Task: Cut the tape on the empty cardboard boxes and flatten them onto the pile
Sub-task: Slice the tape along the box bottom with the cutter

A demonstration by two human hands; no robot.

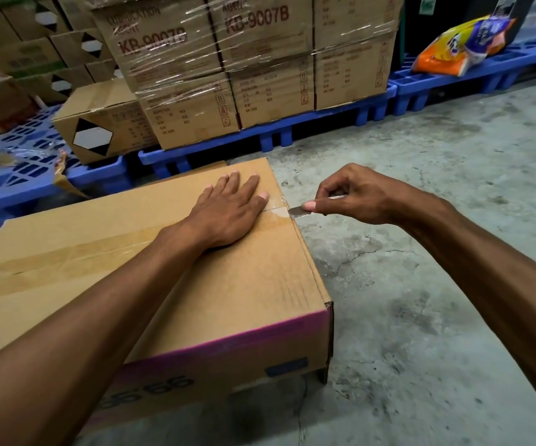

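A large brown cardboard box with a pink band on its near side sits on the concrete floor. A strip of clear tape runs along its top seam to the right edge. My left hand lies flat on the box top, fingers spread, over the seam near that edge. My right hand pinches a small metal blade whose tip touches the tape end at the box's right edge.
Blue plastic pallets line the back, loaded with shrink-wrapped cartons marked KB-9007B. A single carton stands on the left pallet. An orange and blue bag lies on the right pallet. Bare concrete floor spreads to the right.
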